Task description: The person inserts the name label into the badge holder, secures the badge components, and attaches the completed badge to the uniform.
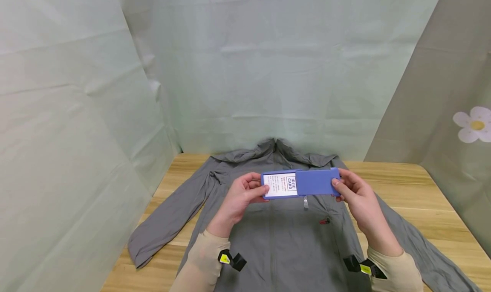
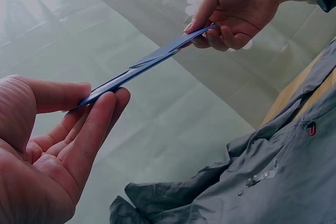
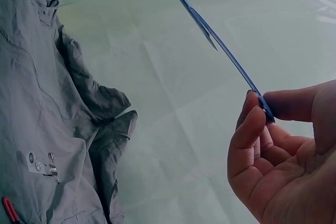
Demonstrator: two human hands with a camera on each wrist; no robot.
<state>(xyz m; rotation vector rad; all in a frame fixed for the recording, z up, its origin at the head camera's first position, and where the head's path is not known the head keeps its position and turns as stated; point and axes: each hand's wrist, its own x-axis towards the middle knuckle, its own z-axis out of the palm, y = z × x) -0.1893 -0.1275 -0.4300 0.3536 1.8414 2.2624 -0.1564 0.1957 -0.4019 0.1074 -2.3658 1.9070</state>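
Observation:
A blue sliding card holder [image 1: 316,182] is drawn out lengthwise above the jacket, a white card printed "ID/IC CARD" [image 1: 274,185] showing in its left half. My left hand [image 1: 242,197] pinches the left end, thumb on the card's edge and fingers behind. At the other end, my right hand [image 1: 356,194] grips the blue cover between thumb and fingers. Seen edge-on in the left wrist view, the holder [image 2: 157,53] shows two overlapping layers. Below it lies a grey jacket [image 1: 245,232], spread out with its collar at the back.
A clear strap with a metal clip [image 1: 305,202] is on the jacket's chest, near a small red-and-black piece [image 1: 324,221]. Under the jacket is a wooden table [image 1: 406,189]. Pale green sheeting [image 1: 276,70] hangs behind and at the left, with a flower-printed part [image 1: 475,125] at right.

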